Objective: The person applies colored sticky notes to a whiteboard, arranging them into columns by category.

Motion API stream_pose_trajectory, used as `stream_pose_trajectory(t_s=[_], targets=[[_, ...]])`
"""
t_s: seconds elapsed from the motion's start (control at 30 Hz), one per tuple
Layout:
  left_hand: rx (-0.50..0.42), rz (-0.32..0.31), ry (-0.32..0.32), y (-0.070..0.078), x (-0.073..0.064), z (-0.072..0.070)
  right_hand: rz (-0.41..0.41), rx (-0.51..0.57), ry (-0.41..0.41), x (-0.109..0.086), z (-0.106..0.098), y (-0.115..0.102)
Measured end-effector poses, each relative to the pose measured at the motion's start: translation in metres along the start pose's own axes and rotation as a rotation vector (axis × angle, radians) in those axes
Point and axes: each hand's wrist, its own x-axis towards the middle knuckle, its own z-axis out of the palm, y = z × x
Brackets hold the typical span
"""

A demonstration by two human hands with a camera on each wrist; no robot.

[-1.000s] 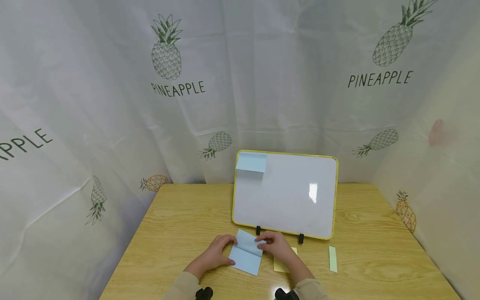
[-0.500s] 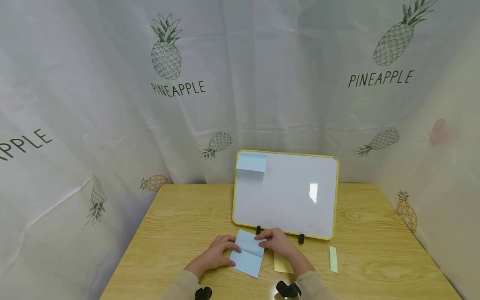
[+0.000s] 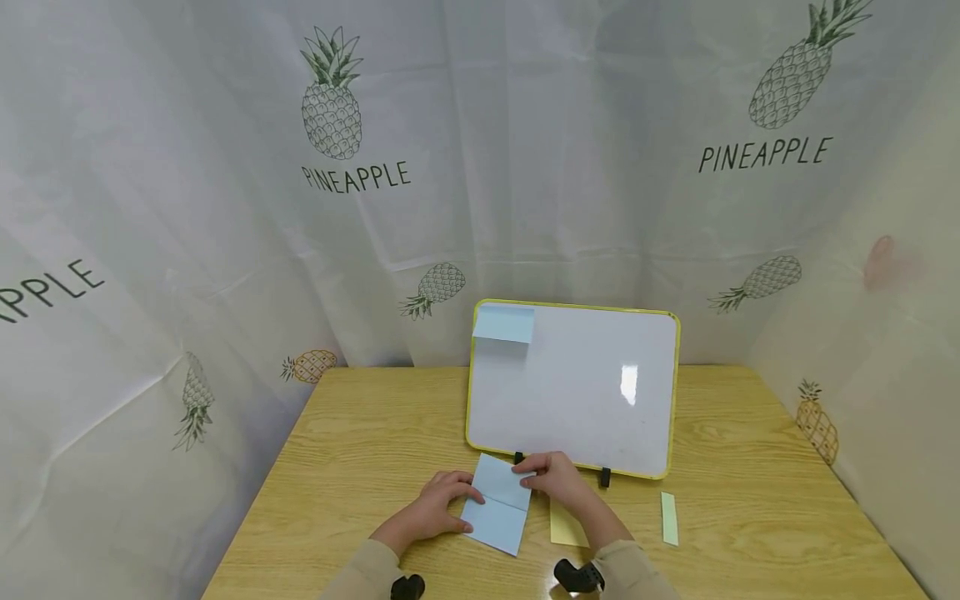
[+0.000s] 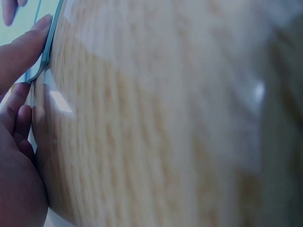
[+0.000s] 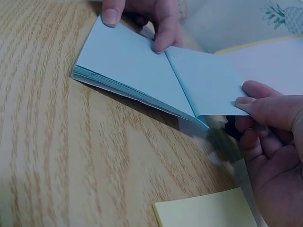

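Observation:
A light blue sticky note pad (image 5: 128, 66) lies on the wooden table, its top sheet (image 5: 203, 78) folded back beyond the pad's far edge. My left hand (image 3: 435, 507) holds the pad at its left side, thumb at the near corner and a fingertip by the crease. In the left wrist view, that thumb (image 4: 23, 52) presses on the pad near its edge. My right hand (image 3: 558, 483) pinches the far right corner of the folded-back sheet between thumb and finger. Beneath my right forearm sits a pale yellow sticky note pad (image 5: 208, 210), partly hidden.
Behind the hands a yellow-framed whiteboard (image 3: 570, 392) leans on black feet (image 3: 604, 477). A blue sticky note (image 3: 502, 324) hangs at its upper left. To the right lies a narrow pale green strip (image 3: 669, 518). A pineapple-print curtain (image 3: 555, 167) surrounds the table.
The right hand has shifted slightly away from me, drawing the blue sheet farther back and flatter. A left fingertip has moved inward onto the pad by the crease.

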Motion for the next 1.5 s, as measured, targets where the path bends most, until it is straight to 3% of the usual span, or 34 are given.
stream_pose_trajectory(t_s=[0.63, 0.97, 1.27, 1.5], targets=[[-0.010, 0.005, 0.005, -0.002, 0.000, 0.002, 0.002, 0.040, 0.076, 0.000, -0.003, 0.000], [-0.004, 0.007, -0.001, -0.002, 0.000, 0.002, -0.049, -0.019, 0.056, -0.015, -0.006, -0.042], [-0.003, 0.011, -0.004, 0.003, -0.001, 0.000, -0.030, 0.018, 0.082, -0.003, -0.006, -0.009], [0.015, 0.018, 0.012, 0.001, 0.000, 0.001, -0.040, 0.059, 0.089, 0.000, -0.007, -0.004]])
